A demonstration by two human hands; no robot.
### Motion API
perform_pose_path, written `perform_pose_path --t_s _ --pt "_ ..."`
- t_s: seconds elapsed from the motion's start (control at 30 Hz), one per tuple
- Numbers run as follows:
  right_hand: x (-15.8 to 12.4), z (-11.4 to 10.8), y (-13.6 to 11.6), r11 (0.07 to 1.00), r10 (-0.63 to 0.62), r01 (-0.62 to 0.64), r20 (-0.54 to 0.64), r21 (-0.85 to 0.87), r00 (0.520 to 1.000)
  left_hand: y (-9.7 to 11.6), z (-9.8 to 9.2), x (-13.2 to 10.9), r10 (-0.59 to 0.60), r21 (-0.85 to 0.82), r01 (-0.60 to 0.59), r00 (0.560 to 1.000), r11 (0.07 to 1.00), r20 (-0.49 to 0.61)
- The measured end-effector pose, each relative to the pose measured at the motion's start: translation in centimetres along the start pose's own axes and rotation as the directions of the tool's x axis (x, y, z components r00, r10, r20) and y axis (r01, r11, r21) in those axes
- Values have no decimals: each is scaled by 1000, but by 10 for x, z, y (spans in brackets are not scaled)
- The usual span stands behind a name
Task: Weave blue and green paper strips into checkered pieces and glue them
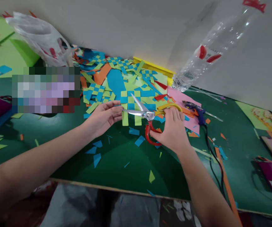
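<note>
My right hand [172, 129] grips a pair of scissors [142, 113] by their red and yellow handles, the steel blades spread apart and pointing left. My left hand [104, 117] pinches the left edge of a small woven mat of green and blue paper strips [131, 105], which lies between the blades. Both hands hover just above the green table [126, 157]. Blue and green paper offcuts [95, 151] lie scattered on the table under my hands.
A heap of woven paper mats and coloured strips [112, 74] lies behind, against the wall. A clear plastic bottle [209, 50] leans at the right, a plastic bag [41, 37] sits at the left. A blue glue gun [197, 111] with a black cable lies right of the scissors.
</note>
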State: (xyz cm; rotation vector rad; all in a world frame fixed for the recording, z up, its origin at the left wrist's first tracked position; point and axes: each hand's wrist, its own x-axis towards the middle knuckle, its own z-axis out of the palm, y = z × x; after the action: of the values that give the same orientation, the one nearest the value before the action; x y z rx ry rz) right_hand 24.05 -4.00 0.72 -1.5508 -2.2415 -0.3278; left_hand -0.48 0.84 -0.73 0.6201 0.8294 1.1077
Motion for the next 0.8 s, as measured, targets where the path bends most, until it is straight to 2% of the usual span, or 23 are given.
perform_pose_path --t_s 0.33,0.5,0.7,0.8 --pt "-1 3 1 997 -71 73 47 -30 996 1 -1 -3 3 32 -5 999 999 39" --pt "-1 4 2 996 -83 84 56 -13 995 2 2 -4 -14 14 14 1000 1000 5" --pt "0 4 4 993 -110 111 59 -25 992 1 1 -3 -2 20 1 1000 1000 15" --pt "0 2 4 995 -102 103 48 -7 994 1 0 -2 19 44 -17 999 999 -41"
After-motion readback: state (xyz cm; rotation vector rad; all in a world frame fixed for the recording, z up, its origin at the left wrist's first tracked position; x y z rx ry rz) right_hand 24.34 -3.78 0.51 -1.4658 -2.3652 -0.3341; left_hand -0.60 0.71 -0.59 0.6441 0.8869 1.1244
